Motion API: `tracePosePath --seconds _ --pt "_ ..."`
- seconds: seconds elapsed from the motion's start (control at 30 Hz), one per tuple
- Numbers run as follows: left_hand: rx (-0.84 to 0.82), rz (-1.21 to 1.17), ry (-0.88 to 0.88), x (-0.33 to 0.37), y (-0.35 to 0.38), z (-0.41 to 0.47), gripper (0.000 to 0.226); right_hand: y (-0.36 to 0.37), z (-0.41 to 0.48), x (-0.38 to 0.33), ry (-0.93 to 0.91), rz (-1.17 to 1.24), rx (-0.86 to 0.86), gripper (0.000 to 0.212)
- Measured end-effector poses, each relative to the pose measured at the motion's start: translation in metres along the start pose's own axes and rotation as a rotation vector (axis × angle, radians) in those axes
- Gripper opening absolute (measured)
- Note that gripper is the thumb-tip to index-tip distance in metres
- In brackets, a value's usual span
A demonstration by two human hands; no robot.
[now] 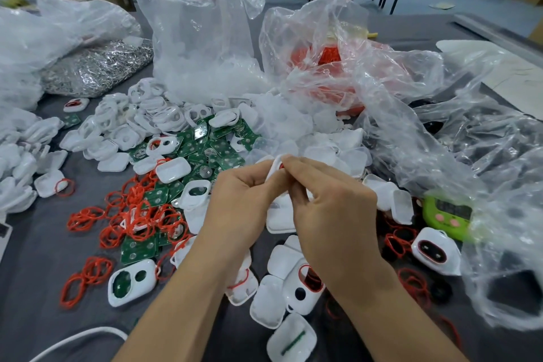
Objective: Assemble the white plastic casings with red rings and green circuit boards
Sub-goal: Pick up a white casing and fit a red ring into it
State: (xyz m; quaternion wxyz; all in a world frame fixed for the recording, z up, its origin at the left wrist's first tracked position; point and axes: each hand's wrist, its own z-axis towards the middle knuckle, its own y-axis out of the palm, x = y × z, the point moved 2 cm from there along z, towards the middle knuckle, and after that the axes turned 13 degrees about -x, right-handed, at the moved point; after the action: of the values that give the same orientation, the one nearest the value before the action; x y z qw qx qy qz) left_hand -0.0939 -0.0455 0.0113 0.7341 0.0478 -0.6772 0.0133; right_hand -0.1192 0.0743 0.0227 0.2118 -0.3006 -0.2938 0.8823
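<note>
At frame centre, the left hand (244,200) and right hand (332,209) both pinched one white casing (276,166), fingers curled around it.

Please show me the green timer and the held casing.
green timer (454,210): head view, its dark display.
held casing (275,165): head view, its white upper edge.

Green timer (448,212) rt, metal clips (97,68) far left, clear bags (199,24) behind.

I count one green timer (448,213), one metal-clip heap (97,68), four-plus plastic bags (199,24); casings (132,282), red rings (85,219), boards (138,248): dozens each.
</note>
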Motion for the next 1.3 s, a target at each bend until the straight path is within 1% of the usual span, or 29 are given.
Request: tracePosePath --seconds 0.07,0.13,0.17,0.23,0.27,0.3,0.37,0.53,0.6,0.63,0.73,0.83,0.93,1.03,1.07,1.17,1.3 --pt "-0.008 0.01 0.024 -0.001 -0.004 -0.001 0.016 0.002 -0.001 -0.001 -0.032 -0.019 -0.004 0.025" --pt "-0.007 0.026 0.037 -0.003 -0.006 -0.001 0.017 0.003 0.0 0.001 -0.008 0.038 -0.025 0.029" --pt "-0.001 0.019 0.041 -0.004 -0.006 -0.002 0.017 0.002 0.0 0.004 0.046 0.137 -0.034 0.028" --pt "0.027 -0.028 0.049 -0.003 -0.004 -0.002 0.018 0.001 0.003 0.012 0.229 0.432 -0.058 0.024" --pt "0.037 -0.07 0.046 -0.003 -0.002 -0.002 0.019 0.001 0.004 0.016 0.309 0.543 -0.064 0.022" --pt "0.045 -0.121 0.04 -0.003 0.001 -0.001 0.02 -0.001 0.005 0.019 0.348 0.584 -0.061 0.021" --pt "0.057 -0.19 0.031 -0.005 0.004 0.001 0.022 -0.004 0.008 0.022 0.351 0.547 -0.051 0.017" --pt "0.113 -0.145 0.056 -0.009 0.006 0.002 0.023 -0.005 0.007 0.02 0.288 0.353 -0.042 0.007" --pt "0.128 -0.142 0.054 -0.009 0.005 0.001 0.022 -0.005 0.007 0.019 0.304 0.306 -0.035 0.003" --pt "0.14 -0.137 0.049 -0.009 0.004 0.001 0.021 -0.005 0.008 0.02 0.345 0.315 -0.028 0.003" --pt "0.178 -0.129 0.043 -0.009 0.002 0.002 0.018 -0.005 0.01 0.03 0.507 0.421 -0.031 0.012" --pt "0.141 -0.122 0.034 -0.01 0.003 0.001 0.017 -0.003 0.011 0.034 0.578 0.539 -0.088 0.015" --pt "0.093 -0.103 0.035 -0.012 0.006 0.002 0.025 -0.002 0.011 0.032 0.565 0.536 -0.11 0.016" --pt "0.085 -0.021 0.054 -0.014 0.006 0.002 0.044 -0.003 0.011 0.03 0.488 0.426 -0.103 0.016" --pt "0.076 0.022 0.065 -0.015 0.006 0.002 0.047 -0.003 0.011 0.03 0.46 0.386 -0.101 0.015" --pt "0.052 0.111 0.072 -0.016 0.005 0.003 0.044 -0.003 0.01 0.029 0.417 0.323 -0.106 0.012" --pt "0.053 0.168 0.053 -0.02 0.003 0.005 0.041 0.0 0.009 0.032 0.419 0.298 -0.121 0.013"
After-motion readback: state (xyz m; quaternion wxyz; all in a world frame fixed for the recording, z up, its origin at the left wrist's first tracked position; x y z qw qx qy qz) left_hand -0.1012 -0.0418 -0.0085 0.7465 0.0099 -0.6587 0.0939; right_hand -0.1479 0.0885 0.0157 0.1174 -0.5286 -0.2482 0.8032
